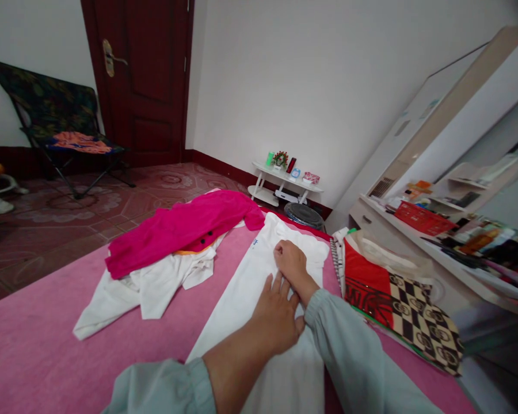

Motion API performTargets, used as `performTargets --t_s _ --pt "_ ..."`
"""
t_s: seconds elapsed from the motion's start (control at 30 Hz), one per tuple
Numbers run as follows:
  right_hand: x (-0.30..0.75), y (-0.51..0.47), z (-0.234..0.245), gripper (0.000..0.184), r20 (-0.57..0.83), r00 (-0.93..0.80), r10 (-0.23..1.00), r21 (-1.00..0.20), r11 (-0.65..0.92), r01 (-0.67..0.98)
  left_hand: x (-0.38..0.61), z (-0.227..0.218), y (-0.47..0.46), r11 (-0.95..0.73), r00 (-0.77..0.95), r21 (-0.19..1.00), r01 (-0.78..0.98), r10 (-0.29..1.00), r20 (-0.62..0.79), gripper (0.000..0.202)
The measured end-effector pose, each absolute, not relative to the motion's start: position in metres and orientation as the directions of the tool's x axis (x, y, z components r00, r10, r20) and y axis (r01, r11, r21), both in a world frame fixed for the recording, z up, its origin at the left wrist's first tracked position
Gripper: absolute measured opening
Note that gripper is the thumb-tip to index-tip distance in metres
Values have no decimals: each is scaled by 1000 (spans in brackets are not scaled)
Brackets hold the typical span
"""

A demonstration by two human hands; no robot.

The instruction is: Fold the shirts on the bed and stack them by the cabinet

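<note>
Two hands to log. Where does each one sit?

Both are on the white garment [259, 287], which lies spread lengthwise on the pink bed [47, 345], its far end toward the foot of the bed. The left hand [278, 315] lies palm down on the middle of the cloth, fingers loose and spread, gripping nothing. The right hand [290, 261] rests just beyond it, further up the same cloth, and the two are touching or very nearly so.

State of the right hand?

Knuckles up, fingers curled under. I cannot tell whether they pinch the fabric or merely press on it. Both forearms wear pale grey-green sleeves, the left one pushed back from the wrist.

Other items on the bed?

One bright pink garment [185, 227] with dark buttons lies to the left, well apart from the hands. It is draped over a crumpled heap of white clothing [151, 287]. To the right, just beside the spread garment, lies a red and checkered bag [401, 310].

And the room beyond?

One dark red door [142, 75] stands shut at the back, with a folding chair [56, 115] to its left. A small white side table [285, 181] stands against the far wall past the bed. A dresser [371, 213] on the right carries a red basket [421, 218] and assorted bottles.
</note>
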State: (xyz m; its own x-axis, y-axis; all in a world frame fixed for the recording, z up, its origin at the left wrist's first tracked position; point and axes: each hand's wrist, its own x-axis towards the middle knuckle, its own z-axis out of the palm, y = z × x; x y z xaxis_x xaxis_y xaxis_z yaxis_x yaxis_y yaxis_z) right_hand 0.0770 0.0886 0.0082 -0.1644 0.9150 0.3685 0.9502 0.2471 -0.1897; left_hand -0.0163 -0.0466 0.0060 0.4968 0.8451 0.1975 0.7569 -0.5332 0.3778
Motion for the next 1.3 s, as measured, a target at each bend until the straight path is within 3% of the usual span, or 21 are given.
performTargets --t_s 0.17,0.33,0.4,0.53,0.63,0.83,0.97,1.07,1.2,1.3 --pt "80 83 10 11 479 -220 850 -307 397 865 -16 5 -46 -532 495 374 760 846 197 61" --pt "83 81 8 17 439 -410 799 -423 587 690 -15 4 -46 -526 483 380 761 850 210 60" --pt "85 83 6 30 453 -359 816 -468 560 683 -15 3 -46 -531 486 380 757 847 215 61" --pt "89 89 4 49 168 -428 888 -624 432 651 -14 3 -46 -529 484 384 757 848 215 61" --pt "92 87 4 52 130 -446 886 -776 370 511 -14 4 -46 -522 483 387 761 852 199 63" --pt "102 91 5 43 214 -417 884 -749 422 511 -13 6 -47 -514 478 383 767 857 194 61" --pt "146 126 19 37 343 57 937 -743 234 627 -14 4 -47 -510 479 391 766 859 182 62" --pt "190 153 25 45 348 253 903 -709 76 701 -13 4 -47 -509 478 393 766 859 183 62" --pt "218 176 17 59 323 298 898 -644 -22 765 -13 4 -47 -507 472 404 761 861 191 62" --pt "214 188 4 56 298 250 921 -590 -29 807 -13 3 -46 -511 477 409 756 858 190 62"
